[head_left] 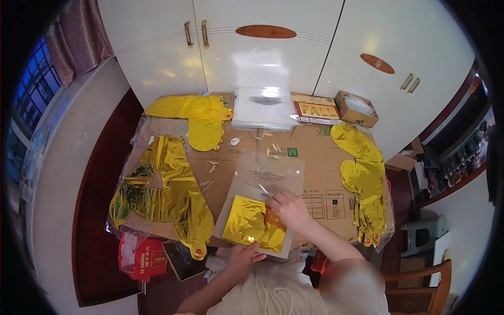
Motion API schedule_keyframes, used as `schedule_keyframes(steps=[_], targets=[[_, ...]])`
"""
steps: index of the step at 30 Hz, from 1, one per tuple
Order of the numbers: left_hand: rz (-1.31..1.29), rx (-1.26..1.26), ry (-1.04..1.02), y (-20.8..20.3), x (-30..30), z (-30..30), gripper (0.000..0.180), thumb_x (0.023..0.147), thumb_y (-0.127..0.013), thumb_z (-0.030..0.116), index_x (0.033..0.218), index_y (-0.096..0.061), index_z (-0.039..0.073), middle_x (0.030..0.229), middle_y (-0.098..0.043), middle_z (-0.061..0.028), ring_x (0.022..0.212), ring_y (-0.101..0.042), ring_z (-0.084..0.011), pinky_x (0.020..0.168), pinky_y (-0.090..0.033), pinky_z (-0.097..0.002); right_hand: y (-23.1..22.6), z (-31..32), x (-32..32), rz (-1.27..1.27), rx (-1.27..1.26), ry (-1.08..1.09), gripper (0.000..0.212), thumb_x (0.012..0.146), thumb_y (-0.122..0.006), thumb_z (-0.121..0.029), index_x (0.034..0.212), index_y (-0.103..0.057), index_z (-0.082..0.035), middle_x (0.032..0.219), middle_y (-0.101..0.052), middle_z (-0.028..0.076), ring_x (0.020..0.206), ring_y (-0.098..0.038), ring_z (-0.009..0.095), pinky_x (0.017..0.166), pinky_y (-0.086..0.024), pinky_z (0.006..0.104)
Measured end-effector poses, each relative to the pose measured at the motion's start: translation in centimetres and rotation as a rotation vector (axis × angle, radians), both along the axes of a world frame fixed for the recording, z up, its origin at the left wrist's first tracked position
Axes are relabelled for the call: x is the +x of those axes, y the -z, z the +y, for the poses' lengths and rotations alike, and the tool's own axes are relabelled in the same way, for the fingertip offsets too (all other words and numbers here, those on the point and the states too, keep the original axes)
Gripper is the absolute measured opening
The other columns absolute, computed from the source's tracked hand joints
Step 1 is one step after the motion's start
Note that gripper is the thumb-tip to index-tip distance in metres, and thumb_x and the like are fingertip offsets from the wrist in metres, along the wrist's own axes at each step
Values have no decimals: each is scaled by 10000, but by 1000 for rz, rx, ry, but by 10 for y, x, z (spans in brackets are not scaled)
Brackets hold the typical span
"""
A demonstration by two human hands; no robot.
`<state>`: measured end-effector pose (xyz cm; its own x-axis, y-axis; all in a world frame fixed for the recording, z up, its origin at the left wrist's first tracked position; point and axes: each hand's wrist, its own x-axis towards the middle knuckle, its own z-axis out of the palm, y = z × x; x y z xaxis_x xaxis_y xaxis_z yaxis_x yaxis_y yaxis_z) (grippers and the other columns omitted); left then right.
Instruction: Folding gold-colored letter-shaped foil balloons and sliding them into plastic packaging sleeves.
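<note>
A folded gold foil balloon [244, 221] lies with a clear plastic bag [270, 173] over a pale sheet at the table's near edge. My left hand [245, 261] grips the foil's lower edge, thumb on top and fingers partly hidden beneath. At its upper right corner my right hand [289, 211] is closed, its fingertips pinching the bag's clear film beside the foil. Whether the foil is partly inside the bag I cannot tell.
Flat gold foil balloons lie at the far left [205, 123], near left [176, 189] and right [367, 181] of the cardboard-covered table [315, 149]. Behind stand a stack of clear bags [262, 107], a printed box [317, 109] and an open carton [357, 108]. Small pale clips are scattered mid-table.
</note>
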<state>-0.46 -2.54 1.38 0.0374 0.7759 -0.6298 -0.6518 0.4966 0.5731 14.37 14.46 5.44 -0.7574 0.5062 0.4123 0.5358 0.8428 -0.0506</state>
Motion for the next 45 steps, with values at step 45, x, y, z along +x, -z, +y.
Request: schedule_keyframes(steps=[45], targets=[[-154, 224, -127, -13, -13, 62, 199, 997, -551, 144, 1179, -571, 67, 1074, -648, -31, 970, -659, -149, 845, -576, -304, -39, -52, 0, 96, 113, 99, 464, 762, -679, -166, 1208, -592, -69, 1081, -595, 78, 1010, -582, 220, 827, -473, 339]])
